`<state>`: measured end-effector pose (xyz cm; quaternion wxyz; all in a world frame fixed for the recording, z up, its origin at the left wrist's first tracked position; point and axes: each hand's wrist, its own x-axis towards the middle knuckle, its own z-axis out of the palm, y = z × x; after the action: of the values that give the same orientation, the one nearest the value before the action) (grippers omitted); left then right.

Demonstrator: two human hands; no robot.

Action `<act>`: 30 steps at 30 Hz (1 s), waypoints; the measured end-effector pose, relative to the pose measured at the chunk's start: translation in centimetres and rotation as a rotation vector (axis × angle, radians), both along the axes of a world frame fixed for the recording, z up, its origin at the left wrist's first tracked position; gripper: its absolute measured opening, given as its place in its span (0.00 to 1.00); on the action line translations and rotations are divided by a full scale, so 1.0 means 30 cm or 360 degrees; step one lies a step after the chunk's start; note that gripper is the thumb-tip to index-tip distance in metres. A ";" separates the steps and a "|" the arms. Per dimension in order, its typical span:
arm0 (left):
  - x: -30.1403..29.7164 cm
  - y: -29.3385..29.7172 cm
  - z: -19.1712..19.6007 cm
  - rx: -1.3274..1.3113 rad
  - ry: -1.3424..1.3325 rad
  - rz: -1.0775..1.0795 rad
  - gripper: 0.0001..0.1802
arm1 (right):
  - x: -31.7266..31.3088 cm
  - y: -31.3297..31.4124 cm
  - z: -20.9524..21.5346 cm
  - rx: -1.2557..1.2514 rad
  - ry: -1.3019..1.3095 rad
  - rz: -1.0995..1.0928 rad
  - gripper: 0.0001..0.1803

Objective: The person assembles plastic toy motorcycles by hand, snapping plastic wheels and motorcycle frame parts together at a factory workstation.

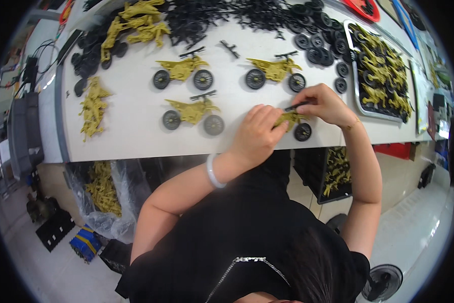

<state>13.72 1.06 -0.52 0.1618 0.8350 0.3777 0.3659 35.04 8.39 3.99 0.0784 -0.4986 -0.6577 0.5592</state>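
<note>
My left hand (pixel 257 135) grips a yellow toy motorbike (pixel 293 121) near the front edge of the white table (pixel 131 126); one black wheel (pixel 302 132) shows below it. My right hand (pixel 324 103) pinches a black handlebar piece (pixel 296 106) at the top of that bike. Three finished yellow motorbikes stand on the table further away: one (pixel 184 72) at the far left, one (pixel 276 72) at the far right, one (pixel 192 113) closer in the middle.
Loose black wheels (pixel 317 43) and black handlebar parts (pixel 206 17) lie along the far edge. Yellow bike bodies lie in piles (pixel 93 106) (pixel 136 25) and fill a white tray (pixel 358 96) at right. Bags and crates of yellow parts (pixel 103 189) sit under the table.
</note>
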 end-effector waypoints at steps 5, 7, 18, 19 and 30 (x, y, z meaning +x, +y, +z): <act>0.006 -0.006 -0.001 -0.0045 -0.0046 -0.0062 0.10 | 0.013 -0.025 -0.017 -0.0154 0.0030 -0.0282 0.08; 0.005 -0.016 -0.011 -0.0038 -0.0015 -0.0015 0.10 | 0.011 -0.037 -0.028 -0.0108 0.0064 -0.0319 0.12; -0.168 -0.011 0.127 0.0062 0.0015 0.0185 0.15 | -0.074 -0.202 0.076 0.1153 -0.0167 -0.0564 0.12; -0.242 -0.012 0.140 0.0030 0.0061 0.0339 0.14 | -0.113 -0.219 0.055 0.1189 -0.0104 -0.0529 0.11; -0.506 -0.032 0.070 -0.0368 0.0054 0.0777 0.18 | -0.514 -0.221 -0.009 0.1609 -0.0187 0.0147 0.24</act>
<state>-1.45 0.09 1.60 0.1567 0.7012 0.6100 0.3343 19.61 1.75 3.72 0.2480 -0.3993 -0.8707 0.1451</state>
